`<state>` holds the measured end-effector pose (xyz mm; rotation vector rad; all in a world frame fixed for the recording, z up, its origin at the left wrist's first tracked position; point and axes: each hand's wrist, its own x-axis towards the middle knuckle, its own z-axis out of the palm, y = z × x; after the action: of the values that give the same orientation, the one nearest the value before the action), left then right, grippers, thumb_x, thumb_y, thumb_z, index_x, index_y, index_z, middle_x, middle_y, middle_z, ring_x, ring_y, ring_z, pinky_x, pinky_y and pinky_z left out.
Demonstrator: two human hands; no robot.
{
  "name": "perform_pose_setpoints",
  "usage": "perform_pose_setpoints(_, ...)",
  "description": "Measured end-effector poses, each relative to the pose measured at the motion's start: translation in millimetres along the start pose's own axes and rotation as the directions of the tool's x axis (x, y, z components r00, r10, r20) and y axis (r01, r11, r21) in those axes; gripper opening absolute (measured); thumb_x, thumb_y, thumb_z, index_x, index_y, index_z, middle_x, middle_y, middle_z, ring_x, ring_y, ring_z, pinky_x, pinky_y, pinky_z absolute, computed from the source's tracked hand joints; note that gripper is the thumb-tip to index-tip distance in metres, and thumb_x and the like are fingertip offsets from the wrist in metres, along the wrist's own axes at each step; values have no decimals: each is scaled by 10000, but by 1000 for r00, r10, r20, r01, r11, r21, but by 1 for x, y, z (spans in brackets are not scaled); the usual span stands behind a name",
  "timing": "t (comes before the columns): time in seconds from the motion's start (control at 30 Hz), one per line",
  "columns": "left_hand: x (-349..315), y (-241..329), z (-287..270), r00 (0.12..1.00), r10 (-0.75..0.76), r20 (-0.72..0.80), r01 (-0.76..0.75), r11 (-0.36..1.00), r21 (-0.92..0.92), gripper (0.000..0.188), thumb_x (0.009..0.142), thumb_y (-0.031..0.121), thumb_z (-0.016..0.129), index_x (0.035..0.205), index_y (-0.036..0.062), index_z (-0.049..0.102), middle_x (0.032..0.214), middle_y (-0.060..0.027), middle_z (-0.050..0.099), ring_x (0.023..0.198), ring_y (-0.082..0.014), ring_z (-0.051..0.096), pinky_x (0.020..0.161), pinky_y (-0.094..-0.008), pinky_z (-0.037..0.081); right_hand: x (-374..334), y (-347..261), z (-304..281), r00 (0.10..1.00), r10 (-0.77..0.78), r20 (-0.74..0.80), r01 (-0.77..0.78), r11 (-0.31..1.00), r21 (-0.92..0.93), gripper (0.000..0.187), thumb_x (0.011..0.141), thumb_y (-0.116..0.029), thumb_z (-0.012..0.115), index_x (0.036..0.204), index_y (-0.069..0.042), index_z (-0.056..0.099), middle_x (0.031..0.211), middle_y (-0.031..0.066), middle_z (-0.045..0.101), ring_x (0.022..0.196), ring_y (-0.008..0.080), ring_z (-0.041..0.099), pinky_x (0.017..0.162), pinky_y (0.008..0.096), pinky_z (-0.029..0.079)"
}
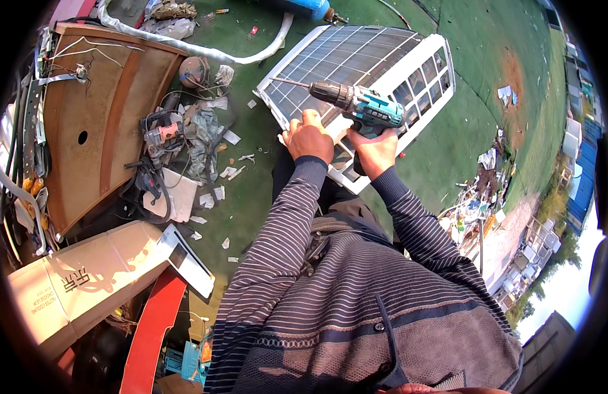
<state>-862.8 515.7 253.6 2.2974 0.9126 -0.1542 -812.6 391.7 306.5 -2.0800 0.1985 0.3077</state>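
My right hand (376, 150) is wrapped round the grip of a teal and black cordless drill (364, 105). A long thin bit sticks out of its chuck toward the left. Under the drill lies a white plastic air-conditioner cover (414, 60), tilted, with dark mesh filter panels behind its grid and open rectangular windows along its right part. With curled fingers, my left hand (309, 136) grips the cover's near edge. The undersides of those fingers are hidden. The drill bit passes above the mesh; whether it touches cannot be made out.
A brown wooden panel (87, 131) stands at the left. Beside it lie a corded power tool (164, 134), cables and scraps. A cardboard box (87, 276) and a red strip (153, 335) are lower left. A white hose (205, 54) curves across the back. Litter (474, 207) lies right.
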Motion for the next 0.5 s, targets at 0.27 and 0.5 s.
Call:
perform_pose_setpoints(0.27,-2,17,0,998,-58,-4,58,995,87,192,969,160,582,1152,135,634,992,-84,744,1117,-316,630,976,-497,385,60,-42,-42,973,-226,39,229,959,-164,528,763,-207,841,1192,18,633,1060,201,744,972,329,736,881,403,564)
perform_pose_setpoints(0.5,-3,21,10,992,-85,-93,98,983,156,218,960,146,562,1170,146,624,1004,-89,757,1117,-317,633,990,-513,391,68,4,-68,959,-215,185,220,976,-7,496,766,-190,809,1173,42,647,1052,167,751,965,236,727,886,360,565)
